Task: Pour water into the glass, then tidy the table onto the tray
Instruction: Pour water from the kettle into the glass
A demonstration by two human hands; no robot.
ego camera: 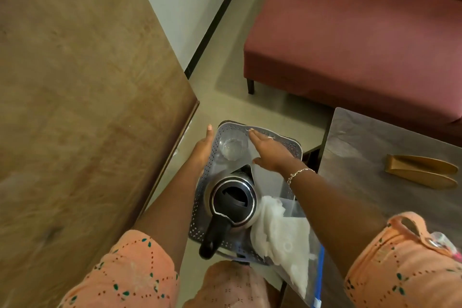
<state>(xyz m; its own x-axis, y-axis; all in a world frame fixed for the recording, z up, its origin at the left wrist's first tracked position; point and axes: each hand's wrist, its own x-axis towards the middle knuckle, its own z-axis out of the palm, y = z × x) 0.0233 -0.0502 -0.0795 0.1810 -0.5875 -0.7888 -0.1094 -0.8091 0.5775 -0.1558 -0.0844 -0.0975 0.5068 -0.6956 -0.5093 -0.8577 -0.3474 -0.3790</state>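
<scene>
tray (291,144): glass (232,149), kettle (233,201), tissue bag (282,240) aboard | right of tray: gold tongs (422,174) uncleared on surface (362,157) | left hand (203,147), right hand (271,151): flat, gripping nothing

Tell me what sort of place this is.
Probably a home living room or lounge: a pink sofa, a dark table beside it, and a kettle and glass on a tray.

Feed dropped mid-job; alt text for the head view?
A grey perforated tray holds a clear glass, a steel kettle and a plastic bag of white tissue. The left hand touches its left rim; the right hand is spread flat over its far side.
</scene>
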